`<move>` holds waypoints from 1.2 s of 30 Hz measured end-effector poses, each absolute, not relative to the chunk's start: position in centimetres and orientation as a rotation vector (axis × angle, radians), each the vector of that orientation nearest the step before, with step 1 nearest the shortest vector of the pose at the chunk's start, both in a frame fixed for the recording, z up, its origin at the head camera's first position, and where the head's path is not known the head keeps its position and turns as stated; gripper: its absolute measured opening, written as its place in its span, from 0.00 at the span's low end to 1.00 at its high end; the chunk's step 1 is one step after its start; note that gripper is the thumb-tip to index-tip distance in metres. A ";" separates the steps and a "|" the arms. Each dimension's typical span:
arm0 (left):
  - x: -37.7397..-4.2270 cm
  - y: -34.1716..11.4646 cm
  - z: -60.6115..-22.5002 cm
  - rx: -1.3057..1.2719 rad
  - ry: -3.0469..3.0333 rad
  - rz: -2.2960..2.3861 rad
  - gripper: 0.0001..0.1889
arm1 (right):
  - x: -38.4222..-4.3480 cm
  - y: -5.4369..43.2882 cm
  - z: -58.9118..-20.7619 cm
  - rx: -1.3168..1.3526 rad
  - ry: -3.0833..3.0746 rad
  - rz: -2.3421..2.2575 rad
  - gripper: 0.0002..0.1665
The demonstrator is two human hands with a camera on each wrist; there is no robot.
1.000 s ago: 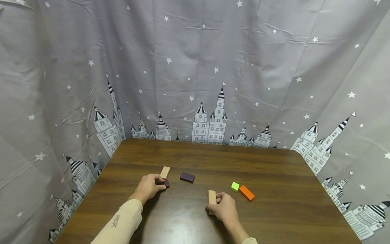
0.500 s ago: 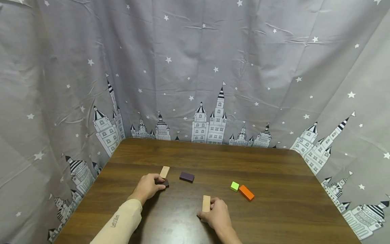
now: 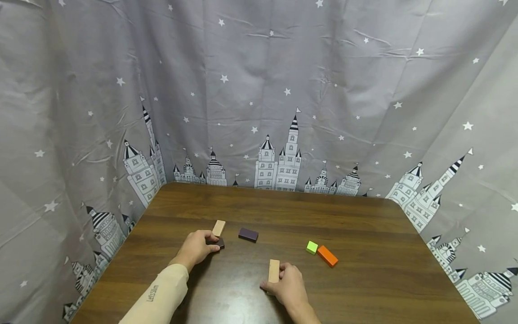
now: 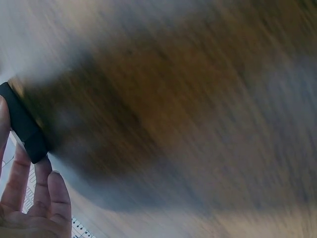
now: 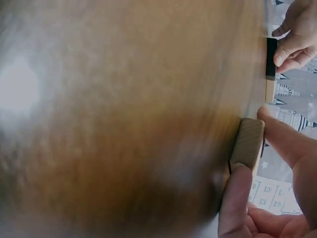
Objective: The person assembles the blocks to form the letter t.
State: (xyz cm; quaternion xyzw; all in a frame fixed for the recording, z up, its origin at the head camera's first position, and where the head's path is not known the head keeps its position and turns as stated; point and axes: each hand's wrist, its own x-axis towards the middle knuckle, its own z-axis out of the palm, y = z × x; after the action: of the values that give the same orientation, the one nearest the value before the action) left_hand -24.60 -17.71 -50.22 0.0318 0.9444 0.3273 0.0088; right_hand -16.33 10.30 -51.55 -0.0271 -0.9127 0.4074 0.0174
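Observation:
At the left of the table, my left hand (image 3: 195, 248) pinches a dark block (image 3: 220, 243) between thumb and fingers. The left wrist view shows this dark block (image 4: 24, 124) in the fingers. A light wooden block (image 3: 219, 228) lies just beyond it, close to the fingertips. Nearer the front, my right hand (image 3: 289, 286) grips another light wooden block (image 3: 274, 271) by its sides. In the right wrist view this wooden block (image 5: 247, 143) sits between thumb and finger, low over the tabletop, with thin dark edges showing along it.
A dark purple block (image 3: 248, 235) lies right of the left hand. Farther right, a lime green cube (image 3: 311, 247) sits close to an orange block (image 3: 327, 256). A grey curtain (image 3: 243, 90) printed with castles and stars hangs behind the wooden table (image 3: 364, 225).
My right hand has moved a little left and toward the table's front with its wooden block, then stayed nearly still. The left hand keeps its place on the dark block.

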 end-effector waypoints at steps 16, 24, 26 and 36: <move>-24.7 -18.1 -50.6 0.205 2.990 0.985 0.08 | -18.0 13.8 -49.2 -0.006 -2.755 1.255 0.38; -24.7 -18.4 -50.8 0.220 3.047 0.847 0.11 | -19.0 16.2 -49.0 0.044 -2.727 1.226 0.37; -24.8 -18.4 -50.8 0.197 3.049 0.851 0.12 | -19.1 16.9 -49.1 0.052 -2.728 1.218 0.37; -24.8 -18.4 -50.7 0.192 3.044 0.870 0.13 | -20.2 20.6 -48.7 -0.002 -2.772 1.080 0.35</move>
State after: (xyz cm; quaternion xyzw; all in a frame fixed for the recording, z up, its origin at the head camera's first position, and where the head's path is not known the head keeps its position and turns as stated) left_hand -24.80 -18.40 -50.73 0.0604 0.9597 0.2742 -0.0152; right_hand -20.25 20.56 -48.70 -0.0006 -0.9285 0.3618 0.0831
